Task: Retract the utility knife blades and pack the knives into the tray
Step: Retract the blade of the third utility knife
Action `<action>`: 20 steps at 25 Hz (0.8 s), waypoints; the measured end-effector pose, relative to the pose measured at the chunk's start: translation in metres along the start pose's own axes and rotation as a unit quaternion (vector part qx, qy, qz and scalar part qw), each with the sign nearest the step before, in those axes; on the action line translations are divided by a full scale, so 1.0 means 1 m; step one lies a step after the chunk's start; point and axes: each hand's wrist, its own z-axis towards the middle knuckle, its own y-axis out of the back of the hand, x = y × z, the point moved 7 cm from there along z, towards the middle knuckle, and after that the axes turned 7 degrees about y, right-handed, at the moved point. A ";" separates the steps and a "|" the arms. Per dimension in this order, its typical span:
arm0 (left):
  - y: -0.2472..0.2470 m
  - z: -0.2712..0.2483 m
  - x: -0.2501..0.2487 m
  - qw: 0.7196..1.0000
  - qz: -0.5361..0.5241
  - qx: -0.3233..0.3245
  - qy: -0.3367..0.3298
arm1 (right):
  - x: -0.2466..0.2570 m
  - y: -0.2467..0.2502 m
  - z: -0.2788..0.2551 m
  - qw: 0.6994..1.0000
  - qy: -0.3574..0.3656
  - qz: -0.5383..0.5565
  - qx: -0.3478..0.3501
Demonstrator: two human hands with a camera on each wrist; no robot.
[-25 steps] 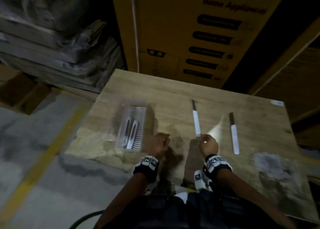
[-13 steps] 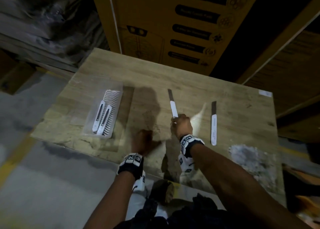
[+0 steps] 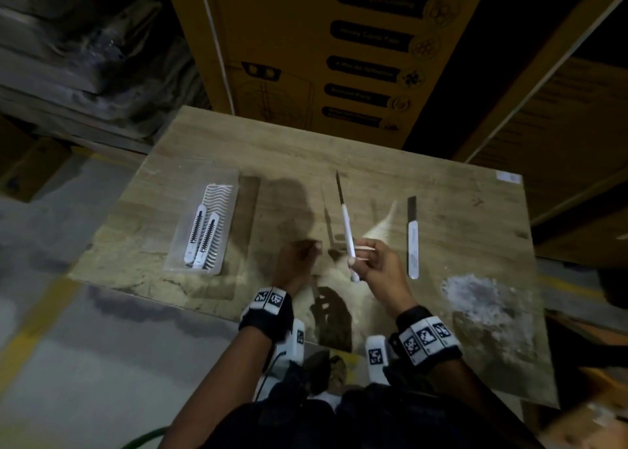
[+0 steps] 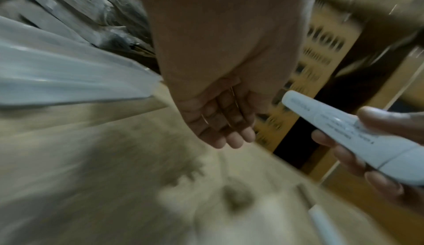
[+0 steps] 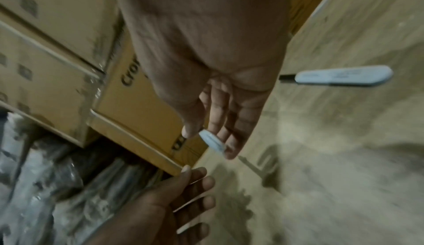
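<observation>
While its dark blade is out and points to the far side, the held utility knife sits lifted above the wooden table, pinched near its white handle's near end by the right hand, thumb and fingers clamped on it. Just left of it the left hand hovers with fingers loosely curled, holding nothing. To the right a second knife lies flat on the table, blade out and pointing far. At the table's left the clear tray holds two packed knives side by side. Yellow cardboard boxes stand beyond the far edge
</observation>
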 end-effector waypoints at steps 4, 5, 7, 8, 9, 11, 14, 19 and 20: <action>0.019 -0.012 -0.069 0.984 -0.161 0.008 -0.070 | 0.055 -0.001 -0.024 0.998 0.048 0.035 -0.011; 0.026 -0.018 -0.086 0.977 -0.196 0.016 -0.084 | 0.066 -0.003 -0.031 0.998 0.058 0.036 -0.017; 0.042 -0.032 -0.111 0.967 -0.229 0.028 -0.111 | 0.087 -0.008 -0.045 0.995 0.080 0.028 -0.050; 0.052 -0.037 -0.121 0.966 -0.222 0.023 -0.133 | 0.098 -0.012 -0.052 0.992 0.096 0.019 -0.073; 0.061 -0.045 -0.130 0.964 -0.209 0.013 -0.161 | 0.105 -0.017 -0.058 0.989 0.111 0.009 -0.094; 0.079 -0.058 -0.144 0.957 -0.197 0.014 -0.212 | 0.117 -0.030 -0.068 0.980 0.135 -0.009 -0.147; 0.098 -0.068 -0.146 0.948 -0.234 0.030 -0.213 | 0.126 -0.047 -0.080 0.965 0.160 -0.027 -0.207; 0.120 -0.077 -0.150 0.944 -0.250 0.077 -0.200 | 0.144 -0.073 -0.099 0.955 0.188 -0.029 -0.227; 0.125 -0.078 -0.153 0.941 -0.247 0.092 -0.210 | 0.149 -0.076 -0.100 0.955 0.193 -0.024 -0.225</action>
